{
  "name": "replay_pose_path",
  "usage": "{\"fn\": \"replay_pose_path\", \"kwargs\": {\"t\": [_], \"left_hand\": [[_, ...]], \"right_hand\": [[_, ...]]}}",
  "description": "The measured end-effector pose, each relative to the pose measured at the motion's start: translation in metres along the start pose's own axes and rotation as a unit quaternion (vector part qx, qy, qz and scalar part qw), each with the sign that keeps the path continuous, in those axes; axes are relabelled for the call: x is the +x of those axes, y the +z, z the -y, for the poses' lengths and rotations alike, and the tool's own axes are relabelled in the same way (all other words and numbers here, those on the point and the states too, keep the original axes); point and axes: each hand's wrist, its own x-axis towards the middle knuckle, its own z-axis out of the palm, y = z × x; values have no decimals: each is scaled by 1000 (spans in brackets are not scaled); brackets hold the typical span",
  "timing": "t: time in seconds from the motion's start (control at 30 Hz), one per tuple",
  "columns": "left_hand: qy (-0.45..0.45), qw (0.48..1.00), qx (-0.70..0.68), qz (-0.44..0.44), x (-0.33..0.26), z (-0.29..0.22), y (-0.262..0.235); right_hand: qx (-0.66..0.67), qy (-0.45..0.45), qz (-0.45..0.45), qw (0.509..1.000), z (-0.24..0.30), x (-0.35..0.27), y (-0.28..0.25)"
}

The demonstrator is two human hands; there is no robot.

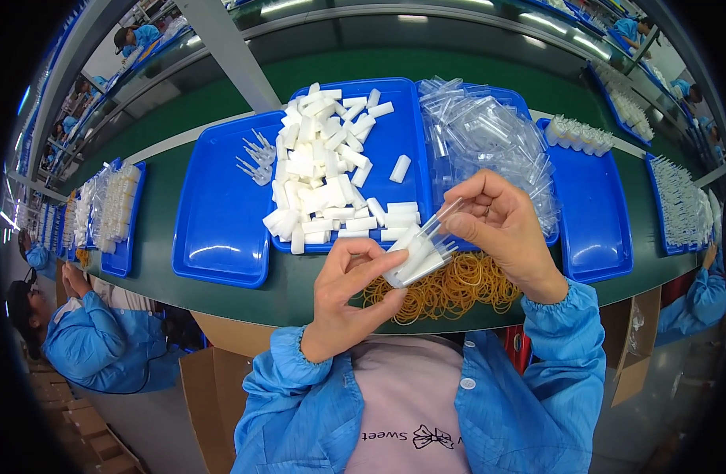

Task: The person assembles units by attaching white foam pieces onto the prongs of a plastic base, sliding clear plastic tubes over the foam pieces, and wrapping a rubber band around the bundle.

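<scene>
Hands meet just above the near edge of the green table [157, 261]. The left hand [348, 296] pinches the lower end of a small bundle of clear plastic tubes with white inserts [420, 251], while the right hand [501, 225] closes its fingertips on the upper end. The bundle lies tilted, translucent along its length and white where the inserts show. Beneath it lies a heap of tan rubber bands [453, 286]. Farther off, a blue plastic tray [402, 142] holds white rectangular blocks [325, 170], and beside it sits a pile of clear tubes [489, 134].
</scene>
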Motion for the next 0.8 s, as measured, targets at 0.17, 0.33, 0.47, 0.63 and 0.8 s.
{"fn": "replay_pose_path", "kwargs": {"t": [0.17, 0.33, 0.47, 0.63, 0.8], "left_hand": [[10, 1000, 11, 23, 6, 2, -5], [-9, 1000, -9, 8, 3, -1, -4], [36, 998, 25, -33, 3, -1, -1], [65, 994, 85, -38, 0, 1, 1], [-4, 987, -104, -124, 0, 3, 14]], "right_hand": [[-73, -38, -15, 996, 3, -6, 6], [-137, -103, -21, 985, 6, -11, 12], [-54, -57, -42, 996, 3, -13, 13], [-131, -86, -34, 987, -11, -10, 8], [-41, -69, -62, 995, -6, -13, 12]]}}
